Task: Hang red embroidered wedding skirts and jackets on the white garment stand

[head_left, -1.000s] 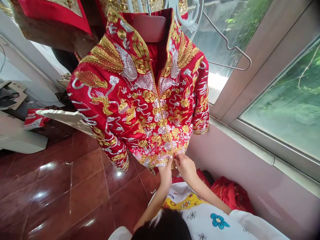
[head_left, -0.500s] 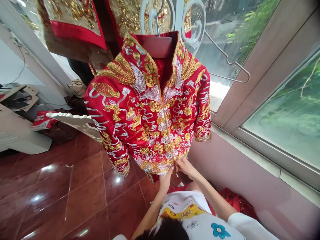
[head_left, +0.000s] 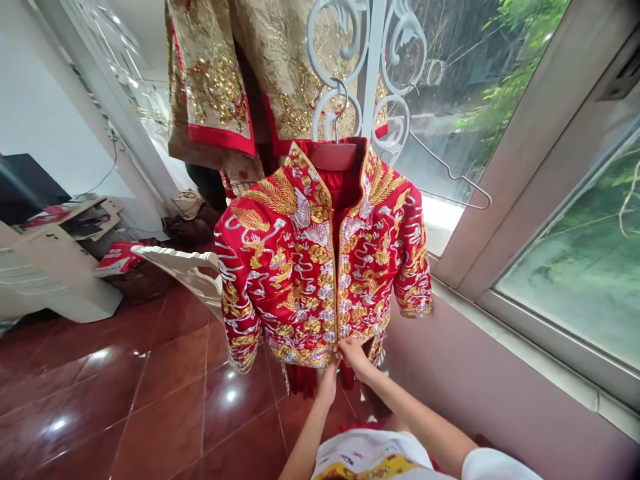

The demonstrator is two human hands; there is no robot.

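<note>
A red jacket [head_left: 300, 280] thick with gold and silver embroidery hangs on a hanger [head_left: 333, 155] from a white scrolled rack [head_left: 367, 80]. Its front opening runs down the middle. My right hand [head_left: 353, 353] pinches the bottom hem at that opening, fingers closed on the fabric. My left hand [head_left: 327, 380] sits just below and left of it, touching the hem's underside; its fingers are mostly hidden behind the cloth.
A gold embroidered garment with red trim [head_left: 225, 80] hangs behind. An empty wire hanger [head_left: 453, 180] hangs to the right by the window [head_left: 575, 267]. A white plastic chair [head_left: 185, 270] and cluttered white furniture [head_left: 55, 267] stand left on red floor tiles [head_left: 125, 400].
The view has tilted up and back, so the jacket sits lower and smaller in frame. Both hands stay at the hem by the front opening.
</note>
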